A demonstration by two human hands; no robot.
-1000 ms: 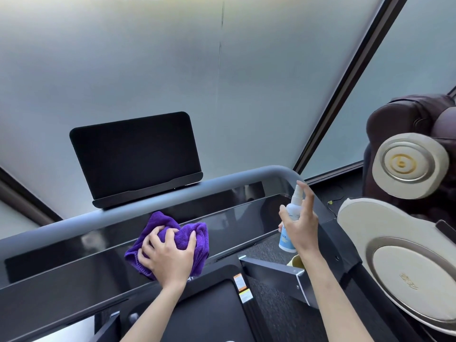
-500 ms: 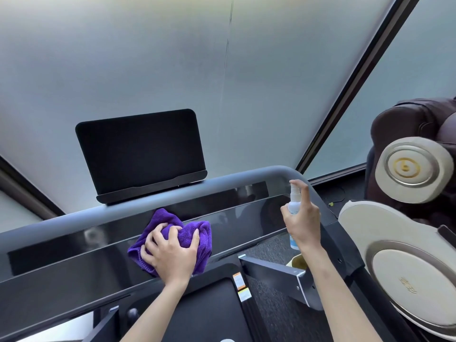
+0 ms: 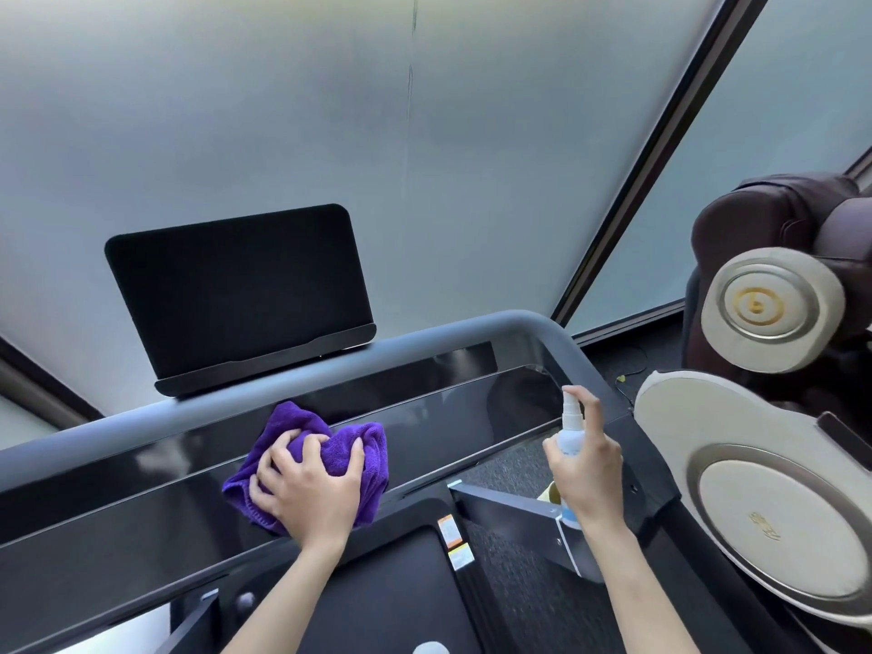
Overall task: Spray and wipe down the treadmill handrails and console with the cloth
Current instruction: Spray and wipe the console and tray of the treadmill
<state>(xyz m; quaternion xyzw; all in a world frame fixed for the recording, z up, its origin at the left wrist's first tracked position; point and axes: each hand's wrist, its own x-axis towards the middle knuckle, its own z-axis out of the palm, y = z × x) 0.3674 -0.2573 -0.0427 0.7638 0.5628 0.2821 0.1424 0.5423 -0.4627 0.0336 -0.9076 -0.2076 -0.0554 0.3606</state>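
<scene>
Left hand (image 3: 309, 488) presses the bunched purple cloth (image 3: 330, 446) flat against the glossy black console panel (image 3: 141, 507), its fingers curled over the folds and grasping them. The cloth sits left of centre on the panel, just below the grey handrail (image 3: 141, 420) that runs across the front and bends down at the right corner.

Right hand (image 3: 587, 464) holds the small spray bottle (image 3: 572, 429) upright, fingers wrapped round the body, index finger laid over the pump head. Nozzle appears to face the right end of the panel; its exact aim is hard to read from this angle.

Judgement: step in hand is spraying the right section ahead of the cloth.

Notes for doing it well:
- Keep the nozzle near the panel and angled down onto it, so mist does not drift to the dark screen (image 3: 236, 290) perched on the rail.
- Short presses only; the glossy surface will likely show runs and streaks.
- Follow with the cloth in overlapping passes toward the right end.
- Then wrap the cloth round the rail corner rather than brushing its top.
</scene>
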